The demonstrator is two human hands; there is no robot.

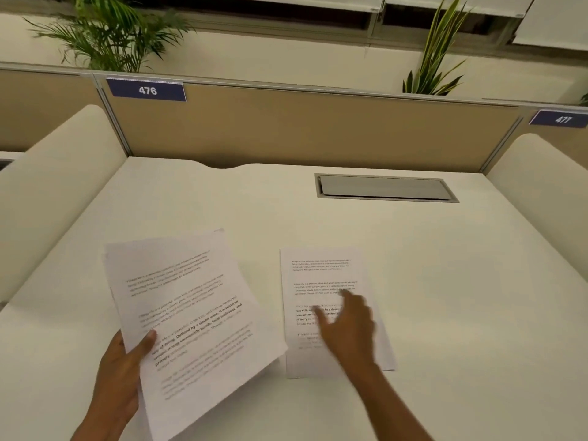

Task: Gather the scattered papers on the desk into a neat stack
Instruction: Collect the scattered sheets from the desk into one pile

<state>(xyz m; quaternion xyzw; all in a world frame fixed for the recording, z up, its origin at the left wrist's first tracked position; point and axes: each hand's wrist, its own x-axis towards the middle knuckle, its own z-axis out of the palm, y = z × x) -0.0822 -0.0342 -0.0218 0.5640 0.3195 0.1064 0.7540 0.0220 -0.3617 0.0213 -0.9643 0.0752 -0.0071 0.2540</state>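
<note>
My left hand (pixel 122 374) grips a small sheaf of printed white papers (pixel 194 313) by its lower left edge, thumb on top; the sheets are tilted clockwise and lifted slightly off the desk. To their right a single printed sheet (pixel 321 275) lies flat on the white desk (pixel 461 297). My right hand (pixel 346 323), blurred by motion, hovers over or rests on the middle of that sheet with fingers spread, covering part of its text. Whether it touches the paper is unclear.
A grey cable hatch (pixel 385 187) is set into the desk at the back right. A tan partition (pixel 302 128) with number signs closes the far edge; white rounded side dividers (pixel 54 186) flank the desk. Plants (pixel 436 58) stand behind the partition.
</note>
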